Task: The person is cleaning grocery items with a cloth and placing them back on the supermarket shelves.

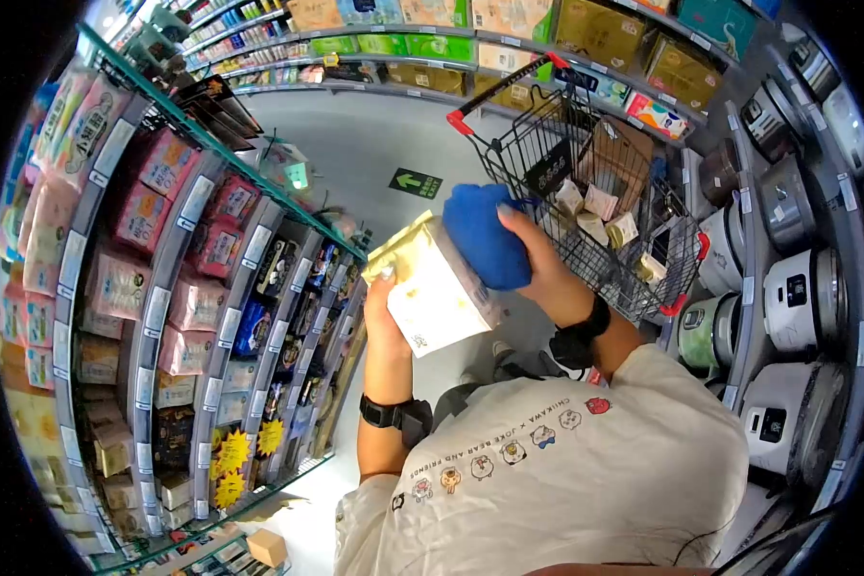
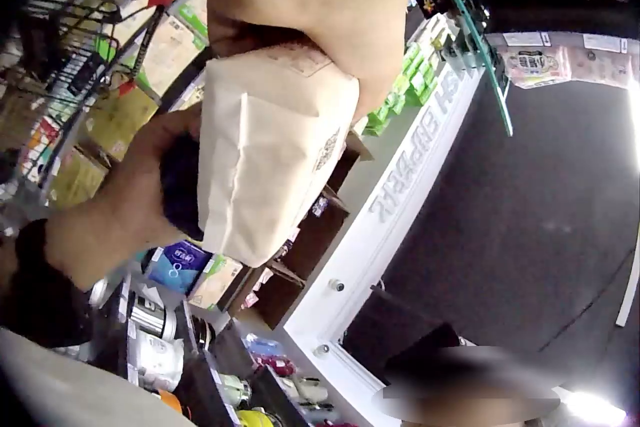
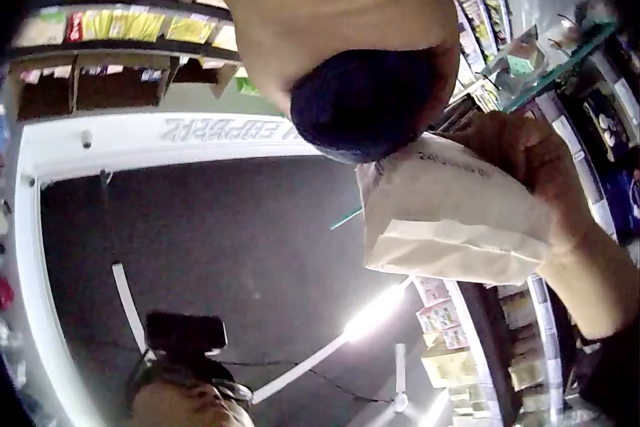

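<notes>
My left hand point(image 1: 382, 317) grips a soft white and pale yellow package point(image 1: 437, 298) by its side, with the thumb along the near face. In my right hand point(image 1: 552, 278) is a bunched dark blue cloth point(image 1: 485, 240), its thumb lying over the top. The cloth sits right beside the package, overlapping its upper right edge in the head view. From the left wrist, the package's pale folded end point(image 2: 270, 157) shows, with the right hand point(image 2: 135, 182) close by. The right wrist view has the cloth point(image 3: 360, 102) at the package's corner point(image 3: 400, 187).
A black wire shopping cart point(image 1: 557, 182) with red handle ends stands ahead to the right, holding a cardboard box point(image 1: 616, 158) and several small packs. Shelves of packaged goods point(image 1: 202, 307) line the left. Rice cookers point(image 1: 797, 298) fill the right shelves. A green arrow sign point(image 1: 416, 182) marks the floor.
</notes>
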